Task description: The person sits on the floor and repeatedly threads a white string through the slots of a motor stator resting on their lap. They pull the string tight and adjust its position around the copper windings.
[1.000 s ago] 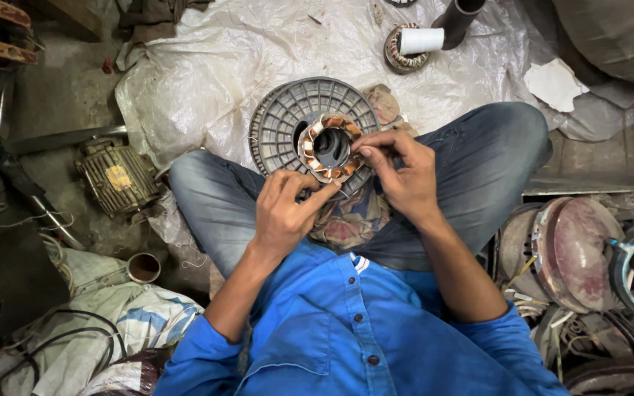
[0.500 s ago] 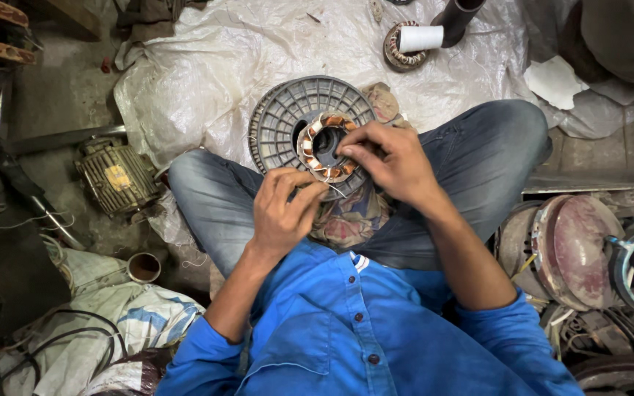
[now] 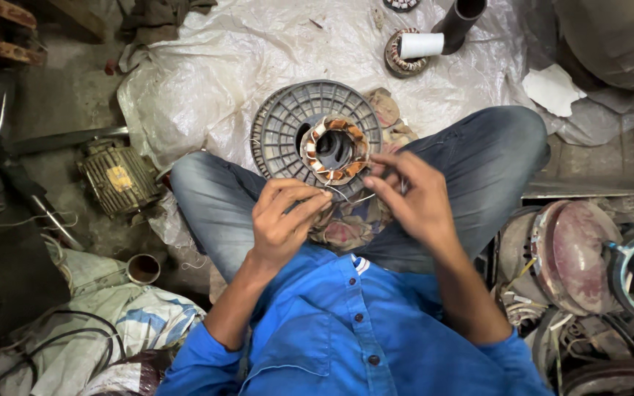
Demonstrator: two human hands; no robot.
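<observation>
A round motor stator with copper windings (image 3: 335,149) rests on a grey ribbed plastic spool (image 3: 288,128) between my crossed legs. My left hand (image 3: 282,224) is curled just below the stator, its fingertips pinching a thin wire (image 3: 346,196) that runs from the windings. My right hand (image 3: 414,199) is beside it on the right, fingers partly bent, pinching the same thin wire near the stator's lower right edge. A patterned cloth (image 3: 346,229) lies in my lap under both hands.
A crumpled white plastic sheet (image 3: 207,81) covers the floor ahead. On it stand a second wound stator (image 3: 402,53) and a white thread roll (image 3: 421,45). A small motor (image 3: 119,178) lies at left, a tin cup (image 3: 143,268) below it. Reddish metal housings (image 3: 574,257) crowd the right.
My right hand has come down from the stator's top rim to its lower right side. My left hand has dropped slightly, and the thin wire now stretches between both hands.
</observation>
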